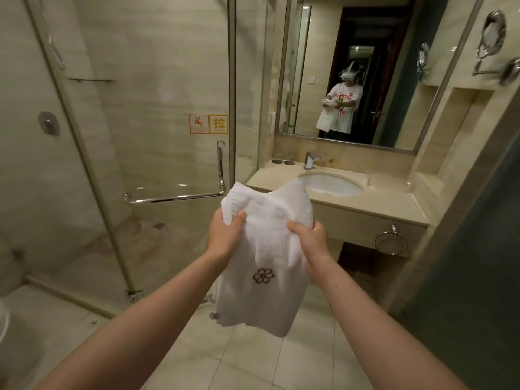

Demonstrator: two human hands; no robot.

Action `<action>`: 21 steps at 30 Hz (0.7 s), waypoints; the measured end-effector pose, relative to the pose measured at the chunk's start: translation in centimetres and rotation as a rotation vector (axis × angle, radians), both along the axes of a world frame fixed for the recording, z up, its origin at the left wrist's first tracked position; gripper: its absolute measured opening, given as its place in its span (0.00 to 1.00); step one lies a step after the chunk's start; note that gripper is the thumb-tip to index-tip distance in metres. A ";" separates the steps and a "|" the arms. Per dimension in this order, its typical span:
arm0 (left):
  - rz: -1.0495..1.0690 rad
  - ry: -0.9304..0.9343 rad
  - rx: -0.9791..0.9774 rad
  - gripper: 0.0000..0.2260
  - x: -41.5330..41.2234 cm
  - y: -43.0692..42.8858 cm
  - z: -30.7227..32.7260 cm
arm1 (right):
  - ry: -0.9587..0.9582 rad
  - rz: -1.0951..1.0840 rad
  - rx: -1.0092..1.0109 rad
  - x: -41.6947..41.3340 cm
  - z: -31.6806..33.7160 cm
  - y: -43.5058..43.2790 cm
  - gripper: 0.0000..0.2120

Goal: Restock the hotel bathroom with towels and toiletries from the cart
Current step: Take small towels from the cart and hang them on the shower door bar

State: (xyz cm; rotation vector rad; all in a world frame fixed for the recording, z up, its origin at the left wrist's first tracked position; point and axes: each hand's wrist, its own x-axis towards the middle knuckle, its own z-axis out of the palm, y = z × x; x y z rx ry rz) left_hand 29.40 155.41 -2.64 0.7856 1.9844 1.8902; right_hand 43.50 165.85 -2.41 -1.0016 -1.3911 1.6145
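Note:
A white towel (267, 249) with a dark embroidered emblem hangs in front of me above the tiled floor. My left hand (225, 232) grips its upper left corner, thumb over the cloth. My right hand (312, 237) grips its upper right part, fingers curled into the fabric. The towel's top edge bunches up between both hands and its lower end hangs free. A chrome towel bar (174, 197) is fixed on the glass shower door to the left of the towel. A chrome towel ring (390, 242) hangs on the vanity front at the right.
A beige vanity counter (388, 204) with a white sink (332, 184) and a tap (311, 160) stands ahead right, under a wall mirror (365, 38). The glass shower enclosure (140, 108) fills the left. A dark wall (478, 277) bounds the right.

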 end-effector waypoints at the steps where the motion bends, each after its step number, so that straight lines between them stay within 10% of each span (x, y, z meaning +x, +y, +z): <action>1: -0.006 0.004 0.006 0.10 -0.9 1.7 -0.1 | -0.004 -0.004 0.001 -0.9 -0.2 1.8 0.11; 21: 0.012 -0.062 -0.119 0.11 -18.6 39.7 -2.2 | -0.074 0.061 -0.031 -18.9 -1.3 40.1 0.07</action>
